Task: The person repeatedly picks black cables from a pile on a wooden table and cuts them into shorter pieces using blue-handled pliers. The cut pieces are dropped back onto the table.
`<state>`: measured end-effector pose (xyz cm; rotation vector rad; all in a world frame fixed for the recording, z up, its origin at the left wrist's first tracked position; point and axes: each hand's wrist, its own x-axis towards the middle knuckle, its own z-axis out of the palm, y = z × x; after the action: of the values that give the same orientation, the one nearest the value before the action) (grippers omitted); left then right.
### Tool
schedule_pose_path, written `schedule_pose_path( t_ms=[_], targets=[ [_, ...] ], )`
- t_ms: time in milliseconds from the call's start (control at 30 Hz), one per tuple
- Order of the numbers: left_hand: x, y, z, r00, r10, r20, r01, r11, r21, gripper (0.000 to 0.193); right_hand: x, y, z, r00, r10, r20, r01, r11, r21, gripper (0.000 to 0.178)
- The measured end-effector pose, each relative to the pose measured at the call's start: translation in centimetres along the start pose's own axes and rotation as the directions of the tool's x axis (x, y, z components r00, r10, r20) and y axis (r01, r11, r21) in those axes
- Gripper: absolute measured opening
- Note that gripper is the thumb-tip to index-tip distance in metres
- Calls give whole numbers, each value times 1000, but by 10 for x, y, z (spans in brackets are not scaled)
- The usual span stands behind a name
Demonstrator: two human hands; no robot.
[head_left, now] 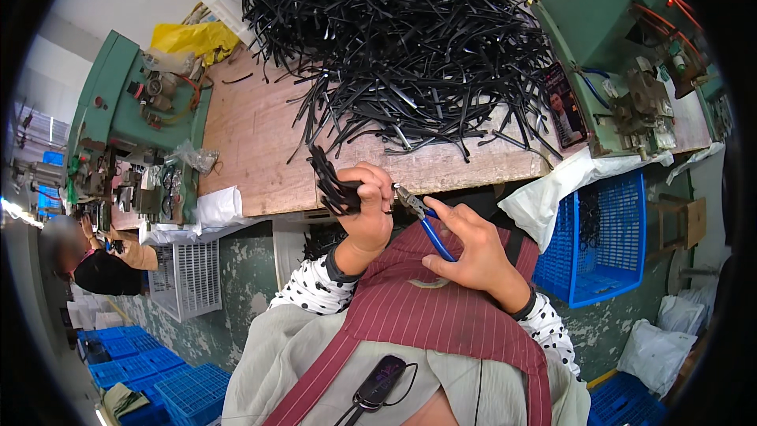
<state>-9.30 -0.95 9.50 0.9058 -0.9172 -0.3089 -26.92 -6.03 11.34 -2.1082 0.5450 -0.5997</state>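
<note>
My left hand [367,213] is closed around a bunch of thin black eyeglass temples [333,183], whose ends fan out to the left of the fist. In my right hand [473,246] is a pair of pliers [434,238] with blue handles. Their metal jaws are close to the fingertips of my left hand; whether they grip anything there is too small to tell. Both hands are in front of the near table edge. Beyond them, a large heap of black eyeglass temples [394,47] covers much of the wooden table [244,134].
Green machines stand at the left [118,102] and right [599,39] of the table. A blue crate [607,268] is below right, with white plastic [544,197] hanging beside it. At lower left are a white crate [197,276], blue crates [189,390] and another person [110,268].
</note>
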Motion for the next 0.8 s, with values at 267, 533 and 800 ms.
schedule_pose_path(
  t_ms=[267,533,800],
  targets=[
    [3,8,5,911,-386,-143,362,917,-167,34,-2,10,5,995,79,53,-81,996,27,74],
    [30,-32,-18,736,-605,-303,573,796,-196,28,-4,10,5,989,139,51,-139,990,13,74],
    [73,-108,-55,487,-824,-290,864,502,25,37,-4,6,3,987,140,78,-140,990,-7,76]
  ],
)
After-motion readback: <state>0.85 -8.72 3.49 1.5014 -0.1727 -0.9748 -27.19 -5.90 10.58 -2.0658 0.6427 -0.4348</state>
